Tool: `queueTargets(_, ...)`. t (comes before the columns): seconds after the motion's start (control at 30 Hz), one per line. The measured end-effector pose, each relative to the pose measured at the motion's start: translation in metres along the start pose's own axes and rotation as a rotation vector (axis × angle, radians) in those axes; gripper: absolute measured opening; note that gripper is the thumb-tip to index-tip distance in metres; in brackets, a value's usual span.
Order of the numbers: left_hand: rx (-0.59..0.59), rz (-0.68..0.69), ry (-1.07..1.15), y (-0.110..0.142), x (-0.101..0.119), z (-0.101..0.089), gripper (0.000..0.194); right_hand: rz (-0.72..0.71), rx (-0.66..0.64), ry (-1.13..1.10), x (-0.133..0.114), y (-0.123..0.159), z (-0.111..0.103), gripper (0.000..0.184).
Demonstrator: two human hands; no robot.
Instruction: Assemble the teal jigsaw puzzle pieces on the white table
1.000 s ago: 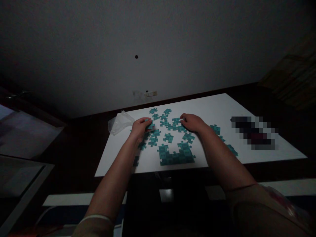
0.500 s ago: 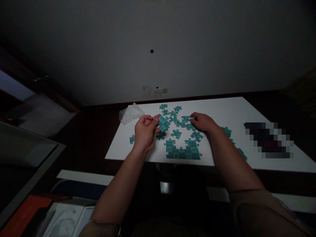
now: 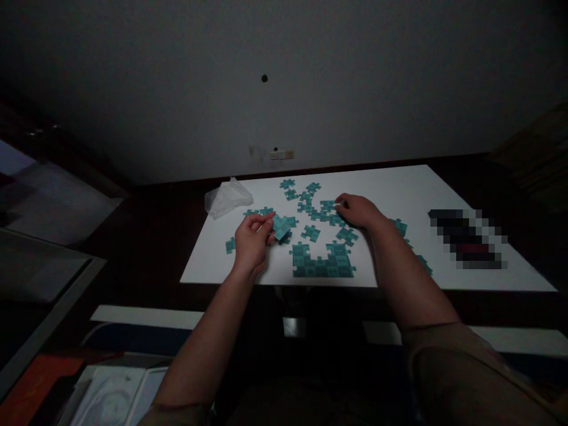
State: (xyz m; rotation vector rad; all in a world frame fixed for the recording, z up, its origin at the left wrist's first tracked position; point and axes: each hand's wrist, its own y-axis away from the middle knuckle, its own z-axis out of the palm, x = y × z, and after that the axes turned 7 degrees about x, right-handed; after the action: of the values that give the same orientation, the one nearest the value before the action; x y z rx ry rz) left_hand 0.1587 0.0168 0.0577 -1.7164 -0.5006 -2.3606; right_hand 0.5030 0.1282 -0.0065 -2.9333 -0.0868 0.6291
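Note:
My left hand (image 3: pixel 252 242) is closed, pinching a teal jigsaw puzzle piece (image 3: pixel 280 226) between thumb and fingers above the table, over other loose pieces. My right hand (image 3: pixel 358 210) rests on the table with bent fingers, thumb and index a little apart. Its fingertips are beside a loose puzzle piece (image 3: pixel 327 205) and close to another puzzle piece (image 3: pixel 337 220); its underside is hidden. Nearer to me lies a joined section of puzzle (image 3: pixel 323 270), U-shaped with a gap at its top middle. Single pieces such as a puzzle piece (image 3: pixel 310 232) lie between the hands.
More teal pieces (image 3: pixel 398 226) lie right of my right forearm. A crumpled clear plastic bag (image 3: pixel 228 198) sits at the white table's (image 3: pixel 399 183) back left. A blurred-out dark object (image 3: pixel 465 239) is at the right. An open box (image 3: pixel 109 393) stands low at the left.
My left hand has moved lower and slightly left with the puzzle piece, uncovering loose pieces behind it. My right hand stays by the same pieces. The whole view has shifted a little.

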Motion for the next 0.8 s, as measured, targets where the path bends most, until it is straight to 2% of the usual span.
queueTargets(0.17,0.042,-0.13,0.031,0.008,-0.043,-0.012,0.042,0.001,0.021,-0.047,-0.006,0.001,-0.006,0.034)
queueTargets(0.27,0.03,-0.113,0.06,0.013,-0.062,-0.001,0.043,-0.024,0.063,-0.203,-0.013,0.003,-0.012,0.027)
queueTargets(0.33,0.023,-0.076,0.055,0.014,-0.071,0.013,0.046,-0.043,0.046,-0.424,-0.02,0.005,-0.016,0.023)
queueTargets(0.4,0.018,-0.038,0.017,0.014,-0.079,0.031,0.046,-0.078,-0.071,-0.688,-0.027,0.008,-0.021,0.029)
queueTargets(0.47,-0.008,-0.02,-0.037,0.016,-0.086,0.048,0.043,-0.126,-0.268,-0.884,-0.033,0.011,-0.024,0.038)
queueTargets(0.57,-0.066,-0.017,-0.093,0.019,-0.096,0.066,0.039,-0.154,-0.509,-0.97,-0.038,0.013,-0.026,0.043)
queueTargets(0.7,-0.139,0.062,-0.181,0.024,-0.102,0.069,0.034,-0.121,-0.56,-0.963,-0.036,0.013,-0.023,0.037)
queueTargets(0.73,-0.165,0.126,-0.22,0.026,-0.102,0.065,0.032,-0.112,-0.555,-0.962,-0.035,0.012,-0.022,0.035)
queueTargets(0.8,-0.238,0.349,-0.367,0.034,-0.101,0.054,0.029,-0.099,-0.548,-0.961,-0.033,0.011,-0.022,0.033)
